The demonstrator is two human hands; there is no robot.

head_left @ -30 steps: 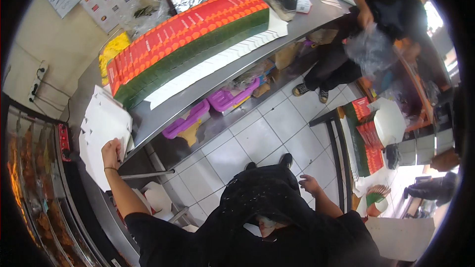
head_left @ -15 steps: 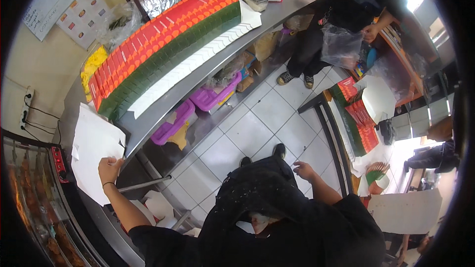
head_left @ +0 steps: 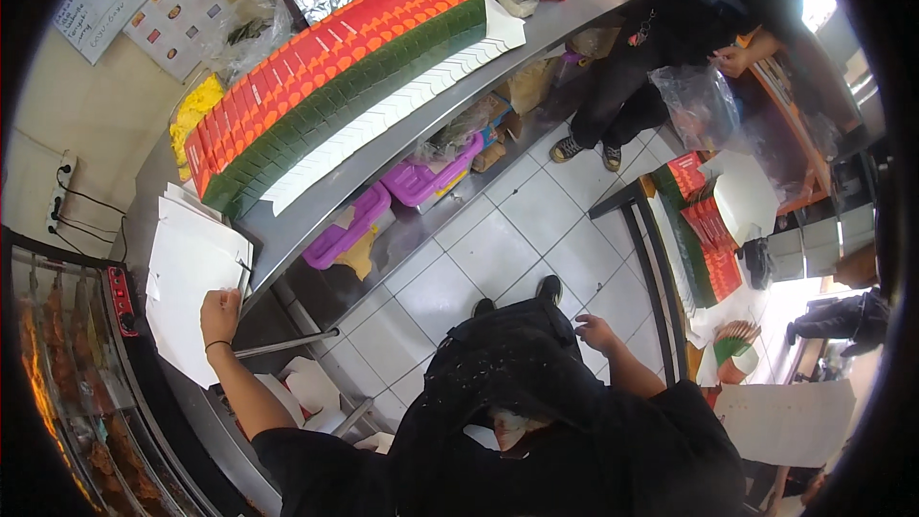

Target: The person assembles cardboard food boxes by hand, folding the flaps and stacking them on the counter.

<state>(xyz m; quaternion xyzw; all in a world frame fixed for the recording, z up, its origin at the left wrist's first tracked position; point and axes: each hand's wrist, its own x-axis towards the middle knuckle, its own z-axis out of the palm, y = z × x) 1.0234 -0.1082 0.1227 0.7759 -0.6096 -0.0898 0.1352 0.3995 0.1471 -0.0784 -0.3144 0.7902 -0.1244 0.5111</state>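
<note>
My left hand (head_left: 221, 315) is closed on the right edge of a stack of white cardboard sheets (head_left: 191, 278), which lies at the left end of the steel counter. Its fingers are curled, with their tips partly hidden. My right hand (head_left: 595, 333) hangs beside my body over the floor, holding nothing, its fingers loosely bent and apart. Beyond the sheets, a long row of overlapping folded cartons (head_left: 345, 77), printed red, orange and green with white flaps, runs along the counter.
At left stands a glass food display case (head_left: 72, 354). Purple baskets (head_left: 349, 230) sit under the counter (head_left: 383, 139). A co-worker (head_left: 708, 38) stands at the far right, near a plastic bag (head_left: 697, 105). More printed cartons (head_left: 697, 230) rest on a side table at right.
The view has shifted slightly, moving the scene right. Fanned edges now show at the top of the white stack; my left hand stays at its edge. The co-worker's hand has moved farther back.
</note>
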